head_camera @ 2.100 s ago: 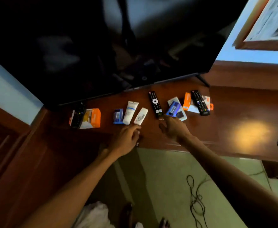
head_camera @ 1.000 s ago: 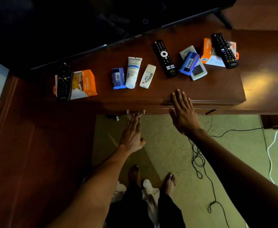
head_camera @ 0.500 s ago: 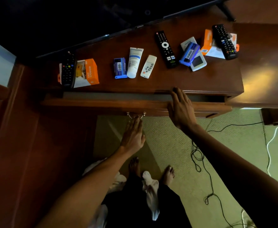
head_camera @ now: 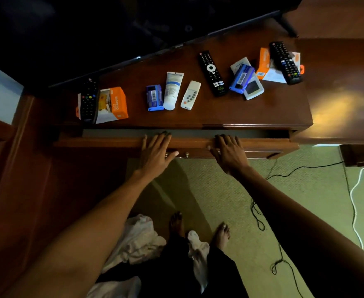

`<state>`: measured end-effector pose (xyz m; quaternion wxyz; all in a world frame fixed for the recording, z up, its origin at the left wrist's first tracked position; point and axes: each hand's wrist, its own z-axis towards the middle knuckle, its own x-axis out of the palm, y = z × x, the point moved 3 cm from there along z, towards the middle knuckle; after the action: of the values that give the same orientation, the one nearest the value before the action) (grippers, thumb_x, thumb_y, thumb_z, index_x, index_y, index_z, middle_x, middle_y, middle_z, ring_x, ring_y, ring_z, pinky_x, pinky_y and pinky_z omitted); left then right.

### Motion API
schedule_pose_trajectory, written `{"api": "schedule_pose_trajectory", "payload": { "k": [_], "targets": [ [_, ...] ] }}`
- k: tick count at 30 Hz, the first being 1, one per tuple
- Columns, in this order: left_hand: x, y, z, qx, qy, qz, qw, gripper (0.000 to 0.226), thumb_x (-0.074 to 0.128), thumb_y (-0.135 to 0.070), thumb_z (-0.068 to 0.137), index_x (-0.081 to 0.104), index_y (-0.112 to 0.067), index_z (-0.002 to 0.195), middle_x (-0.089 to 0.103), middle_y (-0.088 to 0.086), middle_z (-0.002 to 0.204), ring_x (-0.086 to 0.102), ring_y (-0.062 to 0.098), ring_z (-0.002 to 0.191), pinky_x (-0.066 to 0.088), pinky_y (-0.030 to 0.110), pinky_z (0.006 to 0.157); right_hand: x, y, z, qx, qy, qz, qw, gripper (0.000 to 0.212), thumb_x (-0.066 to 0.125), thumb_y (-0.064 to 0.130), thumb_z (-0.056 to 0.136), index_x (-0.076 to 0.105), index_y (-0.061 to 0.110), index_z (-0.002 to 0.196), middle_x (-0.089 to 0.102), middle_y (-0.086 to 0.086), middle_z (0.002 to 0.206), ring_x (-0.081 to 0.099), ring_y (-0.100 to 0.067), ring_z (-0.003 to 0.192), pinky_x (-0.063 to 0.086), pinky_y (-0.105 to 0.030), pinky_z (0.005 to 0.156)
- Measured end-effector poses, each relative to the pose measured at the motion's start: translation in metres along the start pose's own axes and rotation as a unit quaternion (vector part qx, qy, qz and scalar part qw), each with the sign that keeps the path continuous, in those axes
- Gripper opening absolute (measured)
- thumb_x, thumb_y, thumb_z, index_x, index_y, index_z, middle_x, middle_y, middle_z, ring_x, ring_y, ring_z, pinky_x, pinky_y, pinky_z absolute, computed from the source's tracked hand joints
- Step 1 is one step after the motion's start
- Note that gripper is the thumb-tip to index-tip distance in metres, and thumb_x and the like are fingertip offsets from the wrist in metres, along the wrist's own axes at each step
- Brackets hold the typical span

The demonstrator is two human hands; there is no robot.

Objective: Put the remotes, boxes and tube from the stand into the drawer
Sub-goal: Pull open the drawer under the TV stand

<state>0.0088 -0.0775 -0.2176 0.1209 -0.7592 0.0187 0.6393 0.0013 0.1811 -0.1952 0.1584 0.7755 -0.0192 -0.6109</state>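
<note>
The drawer (head_camera: pixel 103 143) under the wooden stand (head_camera: pixel 230 114) is pulled out a little, showing a narrow grey strip inside. My left hand (head_camera: pixel 155 152) and my right hand (head_camera: pixel 228 152) both grip its front edge, fingers hooked over the top. On the stand lie a black remote (head_camera: pixel 88 101) on an orange box (head_camera: pixel 112 105), a blue box (head_camera: pixel 154 97), a white tube (head_camera: pixel 172 90), a small white remote (head_camera: pixel 190 95), a long black remote (head_camera: pixel 212 73), a second blue box (head_camera: pixel 241 78) on a white device (head_camera: pixel 253 89), and a black remote (head_camera: pixel 285 62) on another orange box (head_camera: pixel 265 65).
A large dark television (head_camera: pixel 112 29) stands at the back of the stand. Below are green carpet (head_camera: pixel 230 201), black and white cables (head_camera: pixel 353 203) at the right, a pale cloth (head_camera: pixel 138 239) on the floor and my bare feet (head_camera: pixel 198 229).
The drawer has slid out from shut to slightly open. My left hand rose from the handle below to the drawer's top edge; my right hand stays on that edge.
</note>
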Motion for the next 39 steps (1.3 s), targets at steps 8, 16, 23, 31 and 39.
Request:
{"api": "schedule_pose_trajectory", "payload": {
  "k": [8,16,23,31,39],
  "targets": [
    [0.001,-0.005,-0.025,0.005,-0.012,0.003,1.000,0.064,0.027,-0.058,0.098,0.025,-0.023,0.151,0.033,0.004,0.157,0.029,0.025,0.145,0.012,0.055,0.119,0.009,-0.005,-0.031,-0.041,-0.002,-0.011,0.999,0.055,0.033,0.037,0.100,0.026,0.011,0.149,0.041,-0.015,0.145,0.036,-0.034,0.136,0.023,-0.050,0.119],
    [0.013,-0.024,-0.081,-0.013,-0.010,-0.016,1.000,0.071,0.026,-0.064,0.096,0.015,-0.025,0.154,0.021,0.000,0.162,0.016,0.022,0.150,0.007,0.055,0.120,0.034,-0.009,-0.096,-0.048,0.025,-0.052,0.997,0.062,0.022,0.046,0.103,0.003,0.019,0.155,0.008,-0.012,0.163,0.001,-0.029,0.151,0.003,-0.045,0.123],
    [0.019,-0.042,-0.126,-0.034,0.005,-0.014,0.999,0.080,0.021,-0.071,0.092,0.005,-0.025,0.156,0.010,0.000,0.164,0.004,0.022,0.152,0.001,0.052,0.121,0.039,-0.008,-0.135,-0.066,0.025,-0.051,0.996,0.063,0.024,0.048,0.102,0.006,0.019,0.155,0.015,-0.014,0.162,0.008,-0.030,0.151,0.005,-0.045,0.124],
    [0.024,-0.047,-0.167,-0.027,0.024,-0.006,0.999,0.083,0.019,-0.074,0.091,0.001,-0.026,0.156,0.003,-0.003,0.165,-0.002,0.019,0.152,0.002,0.050,0.121,0.044,-0.001,-0.171,-0.067,0.026,-0.052,0.996,0.063,0.026,0.048,0.101,0.013,0.018,0.155,0.023,-0.016,0.160,0.017,-0.034,0.149,0.013,-0.048,0.123],
    [0.021,-0.051,-0.188,-0.023,0.050,-0.017,0.998,0.083,0.022,-0.074,0.091,-0.002,-0.027,0.156,0.000,-0.003,0.165,-0.003,0.018,0.152,-0.003,0.048,0.121,0.035,0.011,-0.187,-0.061,-0.011,-0.052,0.997,0.061,0.029,0.049,0.099,0.033,0.013,0.148,0.045,-0.014,0.144,0.038,-0.032,0.135,0.031,-0.047,0.114]
  ]
}}
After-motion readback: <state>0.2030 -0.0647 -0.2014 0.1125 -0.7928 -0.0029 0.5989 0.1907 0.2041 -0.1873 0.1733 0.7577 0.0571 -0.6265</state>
